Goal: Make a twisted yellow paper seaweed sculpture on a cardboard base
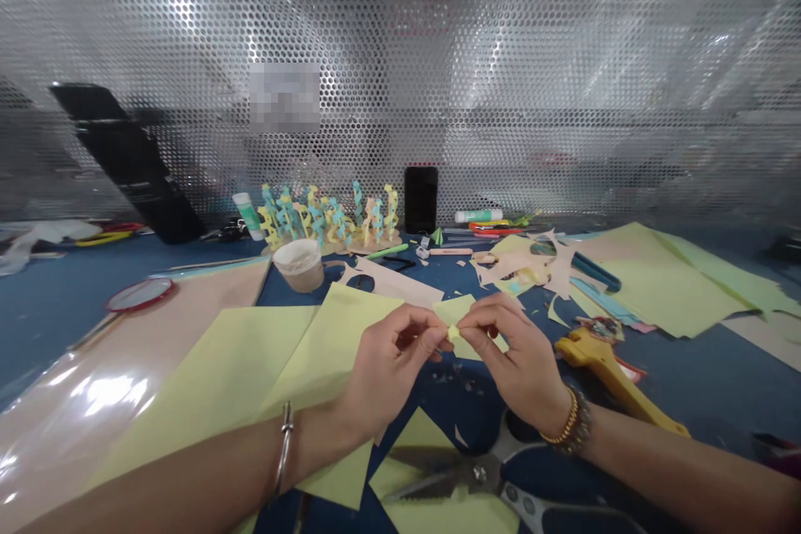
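My left hand [394,359] and my right hand [516,355] meet over the middle of the table, each in a pinch. Between their fingertips is a small yellow paper piece [454,332], too small for its exact shape to show. Behind the fingers lies a pale yellow paper square [460,313]. Large scissors [479,474] rest below my hands, over another yellow paper piece [416,438]. Yellow paper sheets [250,350] extend under and beyond my left forearm. Close to my right wrist lies a yellow-handled tool [617,375], its kind unclear.
Decorated stems [338,221] in blue and yellow stand at the back, behind a paper cup [299,267]. A phone [421,198] leans against the perforated metal panel [501,100]. Glue sticks [479,216], paper scraps [519,259] and a round red-rimmed object [138,295] lie about.
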### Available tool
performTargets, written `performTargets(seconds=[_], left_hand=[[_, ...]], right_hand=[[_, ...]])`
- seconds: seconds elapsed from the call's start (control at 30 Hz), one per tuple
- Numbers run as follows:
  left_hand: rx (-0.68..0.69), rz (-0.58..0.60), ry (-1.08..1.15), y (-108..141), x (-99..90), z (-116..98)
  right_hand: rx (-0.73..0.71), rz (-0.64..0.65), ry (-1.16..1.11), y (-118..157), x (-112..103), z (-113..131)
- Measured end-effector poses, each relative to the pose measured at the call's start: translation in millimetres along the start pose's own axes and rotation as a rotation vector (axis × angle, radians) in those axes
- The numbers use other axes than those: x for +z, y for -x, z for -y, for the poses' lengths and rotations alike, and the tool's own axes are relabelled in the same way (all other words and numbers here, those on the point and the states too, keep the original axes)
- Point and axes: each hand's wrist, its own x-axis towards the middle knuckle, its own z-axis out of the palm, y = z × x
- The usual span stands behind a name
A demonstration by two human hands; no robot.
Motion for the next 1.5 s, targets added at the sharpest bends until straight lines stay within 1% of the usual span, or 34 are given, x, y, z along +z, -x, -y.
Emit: performTargets(seconds=[0.07,0.13,0.2,0.37,0.57,0.8,0.9,1.1,1.27,1.4,1.5], left_hand=[[-0.025,-0.034,0.071,-0.4,1.9,0.7],[-0.052,-0.047,0.090,-0.4,3.0,1.2],[-0.052,-0.048,0.070,-0.5,3.1,1.6],[0.002,-0.078,0.074,-1.7,1.0,1.9],[-0.025,-0.055,0.093,-1.2,1.1,1.6],[-0.039,-0.048,0.085,-2.2,0.8,3.5],[-0.006,-0.053,0.042,-2.0,-0.5,4.3],[0.113,-0.037,-0.072,1.3,-3.6,4.8],[0.165,-0.012,-0.143,0.5,-4.9,3.4],[0.161,-0.006,-0.161,-0.4,-4.9,2.4],[0.107,-0.010,-0.067,-0.6,-3.4,2.7]], right_hand=[[0.011,-0.044,0.007,-0.2,0.2,-0.4],[0.011,-0.066,0.011,0.0,0.2,-1.0],[-0.007,-0.051,0.004,0.5,0.0,-1.2],[-0.042,-0.008,-0.033,1.2,-1.5,-0.3],[-0.020,-0.024,-0.052,1.3,-0.4,-2.2],[-0.048,-0.005,-0.064,0.2,-0.9,-1.1],[-0.054,0.007,-0.073,0.7,-0.7,-1.7],[-0.046,0.014,-0.085,0.2,-0.4,-1.4],[-0.050,0.033,-0.055,0.0,-1.5,1.7],[-0.053,0.040,-0.040,-0.5,-2.0,2.8],[-0.054,0.008,-0.022,-0.2,-1.8,2.0]])
